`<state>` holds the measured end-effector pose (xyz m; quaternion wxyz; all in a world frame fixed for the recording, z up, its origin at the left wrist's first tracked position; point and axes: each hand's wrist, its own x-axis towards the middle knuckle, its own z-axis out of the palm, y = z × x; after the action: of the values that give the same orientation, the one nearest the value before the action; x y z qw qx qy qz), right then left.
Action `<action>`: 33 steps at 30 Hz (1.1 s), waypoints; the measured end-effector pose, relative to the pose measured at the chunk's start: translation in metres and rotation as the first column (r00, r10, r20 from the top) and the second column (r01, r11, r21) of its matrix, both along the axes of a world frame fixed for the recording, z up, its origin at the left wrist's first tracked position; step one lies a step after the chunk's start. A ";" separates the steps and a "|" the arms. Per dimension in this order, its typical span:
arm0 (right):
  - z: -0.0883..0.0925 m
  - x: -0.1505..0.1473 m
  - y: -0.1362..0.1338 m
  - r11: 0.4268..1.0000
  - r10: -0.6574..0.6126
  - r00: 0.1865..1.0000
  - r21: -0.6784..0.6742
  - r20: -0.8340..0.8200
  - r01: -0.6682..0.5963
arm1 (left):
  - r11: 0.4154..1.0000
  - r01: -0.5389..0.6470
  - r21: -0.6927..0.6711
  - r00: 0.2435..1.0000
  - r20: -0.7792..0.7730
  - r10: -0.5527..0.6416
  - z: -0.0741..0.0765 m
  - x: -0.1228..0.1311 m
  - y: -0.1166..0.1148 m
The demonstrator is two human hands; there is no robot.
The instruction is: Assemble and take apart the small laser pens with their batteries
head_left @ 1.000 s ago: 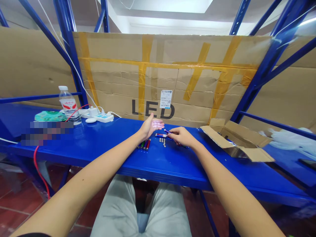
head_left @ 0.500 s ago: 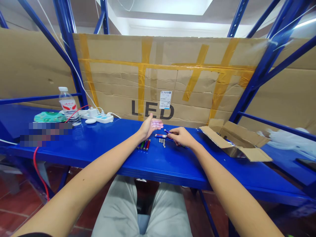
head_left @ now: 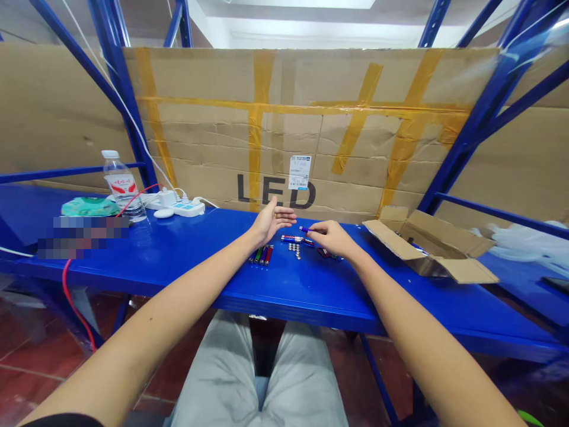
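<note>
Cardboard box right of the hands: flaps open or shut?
Open. The flaps of the cardboard box are spread outward, and the inside of the box shows from the head view.

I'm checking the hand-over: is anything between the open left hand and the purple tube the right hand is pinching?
Nothing visible stands in the way. The gap between the left hand and the purple tube in the right hand is open. A red-and-silver tube lies on the blue bench just below that line.
</note>
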<state>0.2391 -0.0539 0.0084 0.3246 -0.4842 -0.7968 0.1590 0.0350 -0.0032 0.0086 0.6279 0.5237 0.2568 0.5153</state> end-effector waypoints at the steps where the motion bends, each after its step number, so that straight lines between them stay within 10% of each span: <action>1: 0.000 0.000 0.002 0.999 -0.020 1.000 0.037 0.002 0.020 | 1.000 -0.001 0.002 1.000 0.000 0.001 0.000 0.000 0.000; 33: 0.004 0.004 0.007 0.974 -0.152 0.981 0.152 -0.119 0.169 | 0.997 -0.005 -0.081 1.000 -0.007 0.004 0.003 0.000 0.002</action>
<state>0.2428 -0.0466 0.0124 0.4165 -0.5100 -0.7469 0.0926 0.0345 -0.0010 0.0112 0.6465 0.4990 0.2807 0.5042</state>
